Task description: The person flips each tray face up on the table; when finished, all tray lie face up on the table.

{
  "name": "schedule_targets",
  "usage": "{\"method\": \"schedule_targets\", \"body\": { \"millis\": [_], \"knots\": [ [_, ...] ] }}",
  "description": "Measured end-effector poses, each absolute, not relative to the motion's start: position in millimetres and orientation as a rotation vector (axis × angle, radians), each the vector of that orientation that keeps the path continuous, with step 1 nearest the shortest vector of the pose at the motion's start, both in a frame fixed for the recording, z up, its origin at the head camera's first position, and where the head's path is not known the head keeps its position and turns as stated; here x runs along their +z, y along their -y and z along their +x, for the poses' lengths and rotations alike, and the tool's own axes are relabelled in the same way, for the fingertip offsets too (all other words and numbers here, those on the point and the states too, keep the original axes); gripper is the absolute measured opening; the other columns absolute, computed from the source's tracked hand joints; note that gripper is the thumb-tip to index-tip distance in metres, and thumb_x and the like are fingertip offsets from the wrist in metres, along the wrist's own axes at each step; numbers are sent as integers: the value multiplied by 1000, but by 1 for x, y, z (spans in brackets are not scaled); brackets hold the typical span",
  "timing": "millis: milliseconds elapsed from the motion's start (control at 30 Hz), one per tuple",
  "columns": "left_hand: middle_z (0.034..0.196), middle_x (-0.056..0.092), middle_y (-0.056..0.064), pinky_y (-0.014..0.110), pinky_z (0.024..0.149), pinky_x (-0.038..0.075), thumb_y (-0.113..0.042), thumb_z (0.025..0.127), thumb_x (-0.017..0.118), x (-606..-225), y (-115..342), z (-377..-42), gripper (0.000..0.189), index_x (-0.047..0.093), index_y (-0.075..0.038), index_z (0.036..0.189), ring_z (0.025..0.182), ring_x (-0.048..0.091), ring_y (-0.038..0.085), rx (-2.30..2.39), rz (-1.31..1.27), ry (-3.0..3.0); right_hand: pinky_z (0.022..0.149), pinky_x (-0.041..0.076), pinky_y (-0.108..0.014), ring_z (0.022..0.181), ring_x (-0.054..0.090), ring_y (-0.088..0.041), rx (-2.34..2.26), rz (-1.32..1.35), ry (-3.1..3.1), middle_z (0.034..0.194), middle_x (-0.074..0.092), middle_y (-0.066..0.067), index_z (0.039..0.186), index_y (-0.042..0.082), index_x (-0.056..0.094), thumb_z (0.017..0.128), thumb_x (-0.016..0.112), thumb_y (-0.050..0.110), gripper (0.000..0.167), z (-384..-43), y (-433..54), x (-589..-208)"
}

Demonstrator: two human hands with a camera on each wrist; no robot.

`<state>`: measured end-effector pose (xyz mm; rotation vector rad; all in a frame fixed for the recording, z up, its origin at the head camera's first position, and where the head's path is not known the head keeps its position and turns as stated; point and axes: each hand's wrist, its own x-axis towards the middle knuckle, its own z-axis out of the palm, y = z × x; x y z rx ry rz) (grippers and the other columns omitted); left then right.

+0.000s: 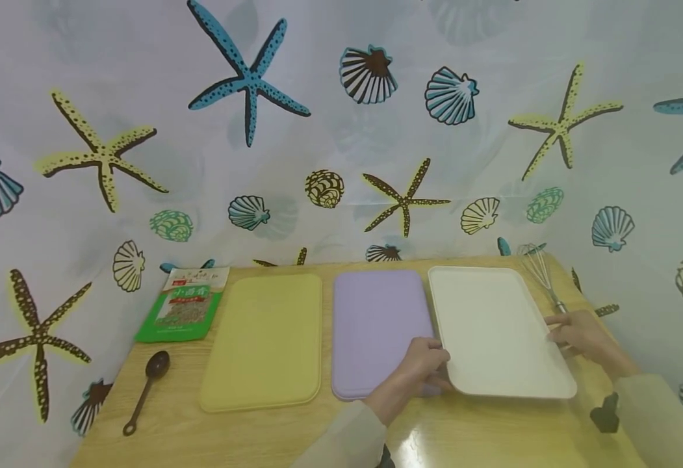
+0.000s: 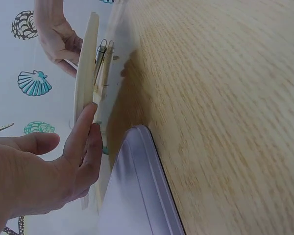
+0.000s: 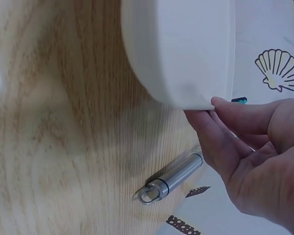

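A white rectangular tray (image 1: 496, 331) is held at its two long sides and stands raised off the wooden table in the left wrist view. My left hand (image 1: 420, 364) is at its left rim, fingertips (image 2: 91, 111) against the edge and underside, thumb on the upper side. At the right rim, my right hand (image 1: 583, 337) pinches the edge between thumb on top and fingers beneath, as the right wrist view shows. Just left of the white tray lies a purple tray (image 1: 379, 325), partly covered by my left hand. A metal whisk (image 1: 542, 276) lies beyond my right hand.
A yellow tray (image 1: 265, 338) lies left of the purple one. Farther left are a green seasoning packet (image 1: 186, 305) and a dark brown spoon (image 1: 148, 390) on the wooden table (image 1: 230, 442). A cloth with starfish and shells (image 1: 318, 143) hangs behind and at the sides.
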<state>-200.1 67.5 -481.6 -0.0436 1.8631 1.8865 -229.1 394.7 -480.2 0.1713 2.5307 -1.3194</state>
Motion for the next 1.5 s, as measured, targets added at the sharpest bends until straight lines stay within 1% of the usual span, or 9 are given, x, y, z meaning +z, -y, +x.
{"method": "schedule_targets", "body": {
  "millis": [133, 267, 500, 667, 767, 900, 1100, 1233, 1500],
  "knots": [
    [121, 53, 22, 37, 66, 61, 7, 85, 52, -485, -75, -204, 6, 56, 6, 80, 107, 55, 36, 1869, -90, -1858, 66, 60, -41, 77, 69, -30, -1289, 154, -2561, 92, 67, -26, 128, -26, 39, 88, 56, -2, 50, -233, -398, -480],
    [120, 55, 24, 38, 66, 61, 5, 85, 53, -489, -83, -209, 8, 57, 4, 78, 113, 54, 42, 1839, -115, -1876, 65, 60, -42, 79, 69, -33, -1275, 139, -2583, 94, 66, -30, 127, -27, 39, 87, 55, -2, 49, -236, -401, -482],
    [122, 53, 29, 43, 70, 60, 6, 85, 53, -494, -91, -212, 40, 31, -13, 58, 110, 57, 47, 1833, -140, -1882, 66, 60, -40, 75, 68, -29, -1194, 103, -2650, 98, 65, -33, 122, -27, 44, 83, 55, -4, 46, -245, -404, -486],
    [126, 51, 31, 44, 72, 60, 7, 84, 53, -494, -94, -212, 39, 31, -13, 59, 117, 51, 49, 1827, -149, -1903, 66, 59, -39, 76, 66, -26, -1127, 96, -2713, 104, 62, -36, 120, -26, 48, 82, 56, -3, 45, -251, -403, -485],
    [122, 54, 31, 43, 72, 60, 6, 85, 54, -495, -97, -213, 27, 42, -6, 64, 114, 54, 47, 1802, -154, -1944, 66, 59, -39, 77, 67, -29, -1112, 126, -2720, 111, 58, -39, 120, -24, 50, 82, 56, -2, 45, -254, -403, -488],
    [120, 54, 30, 40, 75, 60, 5, 87, 54, -498, -100, -212, 4, 53, 8, 87, 107, 59, 44, 1783, -163, -1962, 66, 60, -41, 77, 69, -33, -1081, 102, -2751, 118, 53, -42, 118, -23, 52, 81, 56, -2, 44, -256, -403, -494],
    [133, 45, 33, 49, 85, 55, 6, 86, 52, -499, -104, -208, 35, 49, 17, 119, 123, 44, 50, 1852, -151, -1913, 59, 56, -35, 73, 64, -27, -985, 115, -2831, 114, 55, -42, 115, -22, 56, 77, 57, -2, 43, -258, -404, -499],
    [141, 39, 32, 55, 93, 49, 5, 86, 52, -499, -108, -206, 56, 36, 14, 138, 129, 38, 50, 1900, -145, -1870, 62, 57, -39, 77, 63, -34, -942, 102, -2897, 111, 57, -41, 110, -22, 59, 73, 58, -2, 41, -257, -405, -499],
    [142, 34, 35, 57, 90, 50, 5, 86, 53, -498, -114, -206, 57, 35, 11, 140, 127, 38, 53, 1916, -135, -1869, 78, 53, -55, 102, 55, -55, -881, 136, -2956, 113, 57, -39, 108, -19, 61, 72, 60, -1, 40, -256, -408, -501]
  ]
}}
